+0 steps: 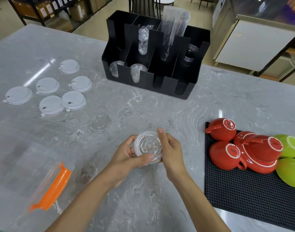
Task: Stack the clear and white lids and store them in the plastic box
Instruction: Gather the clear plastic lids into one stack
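I hold a small stack of clear lids (148, 147) above the desk (143, 104), pinched at the rim between my left hand (126, 156) and right hand (170, 151), thumbs and fingers (161, 131) curled around the edge. They look thin, light and slick, likely to flex or slide apart if I squeeze the middle, so the rim is the place to grip. One more clear lid (99, 123) lies flat just ahead. Six white lids (48, 85) sit further left, and the plastic box (26, 168) waits at my near left.
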